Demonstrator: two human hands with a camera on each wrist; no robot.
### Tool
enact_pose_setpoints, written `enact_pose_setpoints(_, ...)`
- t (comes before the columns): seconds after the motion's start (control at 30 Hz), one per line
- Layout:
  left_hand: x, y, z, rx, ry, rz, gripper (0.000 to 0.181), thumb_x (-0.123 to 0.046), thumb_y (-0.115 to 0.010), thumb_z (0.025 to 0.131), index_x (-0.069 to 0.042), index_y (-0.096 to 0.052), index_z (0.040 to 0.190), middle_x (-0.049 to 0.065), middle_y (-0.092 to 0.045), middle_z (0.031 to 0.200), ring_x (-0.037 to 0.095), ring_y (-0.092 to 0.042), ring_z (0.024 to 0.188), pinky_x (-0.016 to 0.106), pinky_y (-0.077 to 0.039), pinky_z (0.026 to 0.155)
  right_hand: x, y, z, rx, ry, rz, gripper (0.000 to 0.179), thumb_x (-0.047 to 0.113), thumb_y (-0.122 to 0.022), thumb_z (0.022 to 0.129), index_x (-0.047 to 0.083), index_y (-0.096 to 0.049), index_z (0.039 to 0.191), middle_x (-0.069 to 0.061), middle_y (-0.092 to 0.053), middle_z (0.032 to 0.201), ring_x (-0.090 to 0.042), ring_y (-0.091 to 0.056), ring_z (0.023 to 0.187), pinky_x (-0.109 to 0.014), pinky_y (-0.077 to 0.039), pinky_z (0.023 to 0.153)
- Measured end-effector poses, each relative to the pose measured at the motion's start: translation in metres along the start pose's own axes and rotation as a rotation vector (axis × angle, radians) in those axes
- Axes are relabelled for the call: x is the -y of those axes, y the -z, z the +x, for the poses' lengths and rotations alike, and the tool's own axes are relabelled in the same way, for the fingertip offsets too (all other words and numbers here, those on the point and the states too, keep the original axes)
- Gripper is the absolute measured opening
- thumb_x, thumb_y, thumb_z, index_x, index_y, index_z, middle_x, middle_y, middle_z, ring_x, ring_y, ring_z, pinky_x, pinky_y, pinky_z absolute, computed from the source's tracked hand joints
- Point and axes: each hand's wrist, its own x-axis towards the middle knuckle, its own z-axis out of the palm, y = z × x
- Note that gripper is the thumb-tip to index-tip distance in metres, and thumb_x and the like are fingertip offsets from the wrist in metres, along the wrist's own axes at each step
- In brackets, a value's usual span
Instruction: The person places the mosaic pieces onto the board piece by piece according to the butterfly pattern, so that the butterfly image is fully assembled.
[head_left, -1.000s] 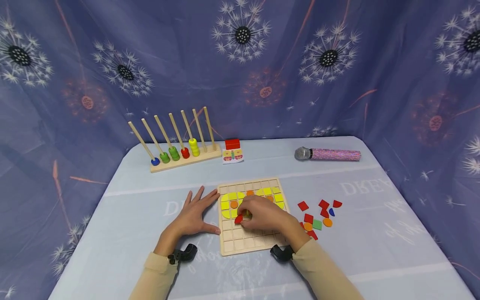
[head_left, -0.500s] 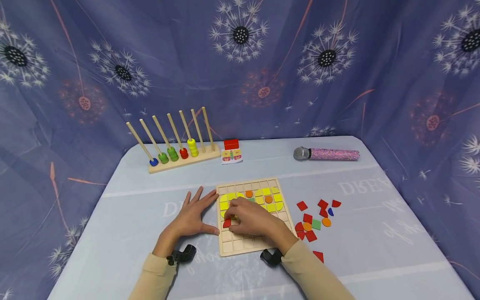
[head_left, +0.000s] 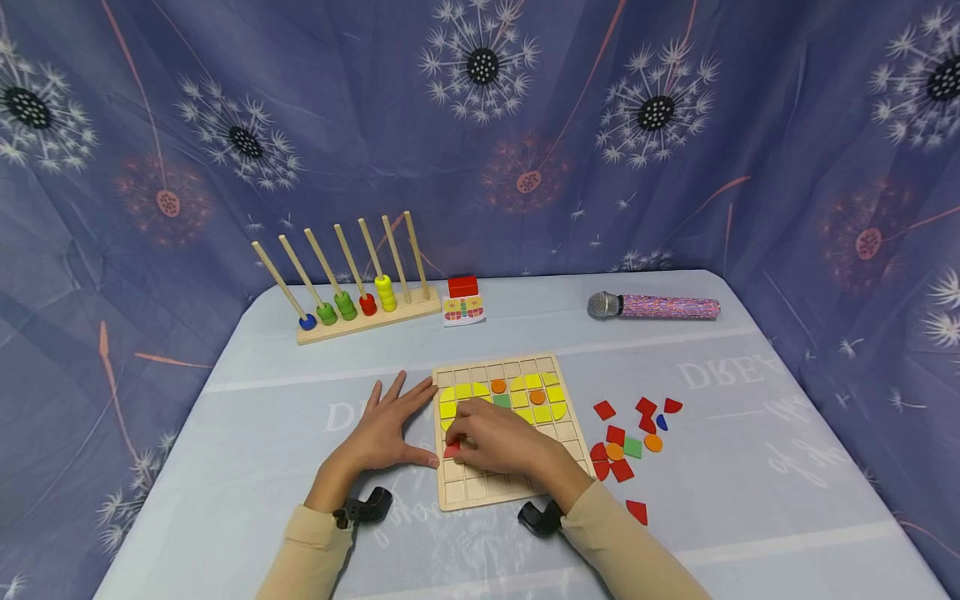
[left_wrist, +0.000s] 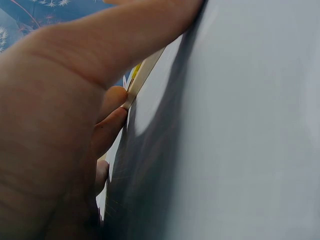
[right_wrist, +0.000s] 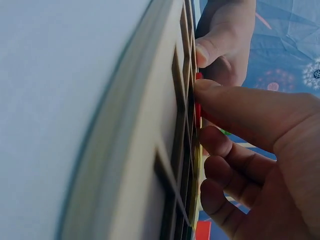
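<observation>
A wooden grid board (head_left: 477, 493) lies flat on the table, its upper rows filled with yellow pieces (head_left: 542, 414), orange discs (head_left: 537, 397) and a green square (head_left: 502, 402). My right hand (head_left: 501, 437) reaches over it and pinches a red tile (head_left: 451, 450) with one rounded side, at the left column just below the yellow pieces. In the right wrist view the thumb lies against that red tile (right_wrist: 198, 110), which meets the grid. My left hand (head_left: 384, 427) is spread on the table, thumb and index fingertip touching the board's left edge.
Loose red pieces (head_left: 622, 471), orange discs (head_left: 653, 443), a green square (head_left: 633, 447) and a blue piece (head_left: 662, 422) lie right of the board. Behind stand a peg abacus (head_left: 367, 319), a red block (head_left: 462, 287) with a pattern card (head_left: 464, 311), and a microphone (head_left: 654, 307).
My right hand has carried the red tile leftward across the board to the left column and lowered it slightly there. The left hand has stayed put.
</observation>
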Motion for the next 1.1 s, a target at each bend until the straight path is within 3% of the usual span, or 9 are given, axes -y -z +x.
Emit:
enact_pose_setpoints(0.37,-0.001,0.0,0.0,0.002,0.013,0.005,0.119,-0.082,-0.069,0.053,-0.026,-0.034,0.151,-0.011,-0.024,0.156,0.029,-0.003,0.145,0.058,0.004,0.111,-0.015,0.02,-0.027,0.016,-0.145,0.064,0.014,0.029,-0.068,0.087,0.022,-0.073,0.099,0.013,-0.056,0.09,-0.006,-0.048,0.08,-0.023,-0.045,0.073)
enact_pose_setpoints(0.53,-0.003,0.0,0.0,-0.003,0.014,-0.005,0.119,-0.081,-0.071,0.052,-0.024,-0.035,0.151,-0.01,-0.025,0.156,0.03,-0.004,0.145,0.058,0.004,0.111,-0.038,0.033,-0.052,-0.012,-0.245,0.12,0.015,0.029,-0.069,0.088,0.022,-0.072,0.101,0.014,-0.059,0.091,-0.006,-0.051,0.081,-0.028,-0.047,0.077)
enact_pose_setpoints(0.8,-0.003,0.0,-0.001,-0.006,0.011,0.0,0.119,-0.081,-0.07,0.053,-0.024,-0.034,0.151,-0.011,-0.024,0.156,0.03,-0.004,0.145,0.058,0.005,0.111,-0.082,0.053,-0.097,-0.118,-0.426,0.138,0.019,0.027,-0.075,0.084,0.019,-0.071,0.101,0.013,-0.056,0.083,-0.011,-0.05,0.076,-0.03,-0.045,0.071)
enact_pose_setpoints(1.1,-0.002,-0.001,0.0,0.001,0.017,-0.003,0.12,-0.083,-0.069,0.052,-0.025,-0.034,0.151,-0.013,-0.022,0.156,0.029,-0.003,0.145,0.057,0.006,0.112,-0.117,0.059,-0.144,-0.173,-0.589,0.09,0.028,0.029,-0.081,0.077,0.018,-0.07,0.1,0.003,-0.054,0.085,-0.016,-0.05,0.079,-0.034,-0.047,0.07)
